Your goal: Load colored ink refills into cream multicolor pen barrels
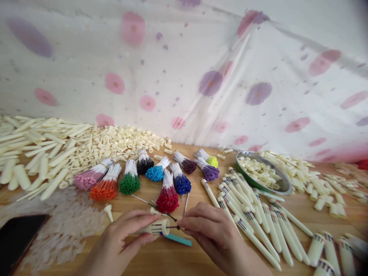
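My left hand (pixel 126 234) is closed around a cream slotted pen core (pixel 156 227), held level just above the wooden table (pixel 172 260). My right hand (pixel 209 230) pinches a thin dark refill (pixel 172 227) whose tip meets the open end of that core. A teal strip (pixel 178 239) lies on the table right under the core. Beyond my hands stand bundles of refills, among them red (pixel 167 199), blue (pixel 181 182), green (pixel 129 182) and orange (pixel 105 188). A few loose refills lie beside the red bundle.
Several assembled cream pens (pixel 253 218) lie in a row at the right. A green-rimmed metal bowl (pixel 284 188) holds small cream parts. Heaps of cream barrels (pixel 34 153) and slotted cores (pixel 120 142) fill the left. A black phone (pixel 17 237) lies at lower left. A flowered sheet (pixel 184 76) hangs behind.
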`<state>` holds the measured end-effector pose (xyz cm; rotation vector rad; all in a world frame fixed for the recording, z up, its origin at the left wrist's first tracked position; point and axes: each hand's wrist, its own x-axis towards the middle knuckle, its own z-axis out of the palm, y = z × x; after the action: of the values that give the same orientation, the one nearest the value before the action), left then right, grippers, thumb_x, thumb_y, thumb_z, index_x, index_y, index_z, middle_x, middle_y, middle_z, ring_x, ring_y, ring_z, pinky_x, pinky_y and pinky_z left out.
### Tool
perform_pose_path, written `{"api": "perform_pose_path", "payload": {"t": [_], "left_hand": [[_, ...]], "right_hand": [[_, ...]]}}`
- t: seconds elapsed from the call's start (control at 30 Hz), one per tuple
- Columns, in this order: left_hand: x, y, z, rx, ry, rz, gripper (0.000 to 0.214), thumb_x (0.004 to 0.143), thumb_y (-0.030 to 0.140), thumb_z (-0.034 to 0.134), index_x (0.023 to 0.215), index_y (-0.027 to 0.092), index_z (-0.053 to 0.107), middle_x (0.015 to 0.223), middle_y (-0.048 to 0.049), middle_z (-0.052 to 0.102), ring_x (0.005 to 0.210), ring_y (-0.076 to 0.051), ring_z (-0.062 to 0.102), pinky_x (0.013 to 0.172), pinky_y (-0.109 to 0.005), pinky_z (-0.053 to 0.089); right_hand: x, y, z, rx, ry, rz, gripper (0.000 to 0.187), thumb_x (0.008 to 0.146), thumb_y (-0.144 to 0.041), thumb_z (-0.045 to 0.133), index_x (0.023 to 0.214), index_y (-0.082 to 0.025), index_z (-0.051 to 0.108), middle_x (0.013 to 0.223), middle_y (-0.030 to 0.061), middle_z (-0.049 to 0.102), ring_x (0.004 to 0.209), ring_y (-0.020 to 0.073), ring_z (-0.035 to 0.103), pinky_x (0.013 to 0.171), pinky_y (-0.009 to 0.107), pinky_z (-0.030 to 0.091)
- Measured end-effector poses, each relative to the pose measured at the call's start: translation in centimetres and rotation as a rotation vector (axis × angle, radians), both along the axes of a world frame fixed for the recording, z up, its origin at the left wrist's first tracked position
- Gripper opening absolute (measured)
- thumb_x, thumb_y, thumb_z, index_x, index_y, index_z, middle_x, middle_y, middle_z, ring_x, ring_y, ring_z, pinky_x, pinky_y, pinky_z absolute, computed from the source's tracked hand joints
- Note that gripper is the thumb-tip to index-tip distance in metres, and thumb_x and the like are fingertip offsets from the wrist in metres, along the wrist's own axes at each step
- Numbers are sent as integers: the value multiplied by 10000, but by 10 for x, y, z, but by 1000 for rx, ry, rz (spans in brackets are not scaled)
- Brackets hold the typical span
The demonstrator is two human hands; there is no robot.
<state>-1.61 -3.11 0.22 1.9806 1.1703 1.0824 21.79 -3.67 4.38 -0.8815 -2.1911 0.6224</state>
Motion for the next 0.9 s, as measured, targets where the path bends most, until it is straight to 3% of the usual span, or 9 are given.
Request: {"api": "perform_pose_path", "payload": {"t": [0.1, 0.23, 0.47, 0.7, 0.8, 0.9], "left_hand": [[1, 0, 3, 3, 9, 1, 279, 740, 246, 661, 983, 379, 694, 941, 35, 749, 852, -146, 703, 756, -191, 554], [0, -1, 5, 15, 20, -7, 274, 739, 236, 658, 980, 360, 699, 940, 29, 749, 848, -150, 704, 740, -185, 560], [-4, -2, 4, 69, 102, 31, 230, 763, 283, 647, 985, 316, 699, 948, 10, 746, 853, -154, 704, 739, -176, 563], [3, 0, 12, 189, 68, 90, 214, 779, 418, 607, 917, 304, 725, 854, 0, 766, 765, -151, 722, 681, -162, 572], [3, 0, 11, 179, 58, 85, 211, 783, 407, 607, 933, 310, 719, 866, 5, 764, 779, -147, 720, 689, -156, 569], [3, 0, 9, 142, 34, 68, 191, 777, 367, 625, 938, 313, 714, 881, 16, 762, 791, -140, 717, 696, -147, 565]], "right_hand": [[-6, 0, 0, 38, 43, -42, 260, 856, -89, 511, 1028, -228, 649, 844, 55, 672, 718, 139, 621, 616, 227, 480], [-14, -1, -5, -24, 141, -108, 201, 835, -92, 544, 919, -187, 699, 796, 67, 681, 680, 134, 631, 587, 203, 494], [-25, -3, -15, -266, 386, -208, 148, 803, -174, 621, 902, -232, 715, 802, 40, 677, 698, 132, 611, 607, 212, 496], [-26, -2, -19, -592, 504, -223, 169, 747, -379, 681, 827, -241, 737, 751, 39, 654, 616, 121, 567, 461, 188, 449], [-30, -2, -23, -591, 548, -238, 170, 742, -395, 683, 794, -242, 738, 737, 40, 661, 691, 149, 597, 557, 223, 494], [-33, -2, -21, -473, 535, -207, 126, 772, -331, 665, 827, -245, 738, 796, 50, 680, 731, 155, 614, 644, 248, 510]]}}
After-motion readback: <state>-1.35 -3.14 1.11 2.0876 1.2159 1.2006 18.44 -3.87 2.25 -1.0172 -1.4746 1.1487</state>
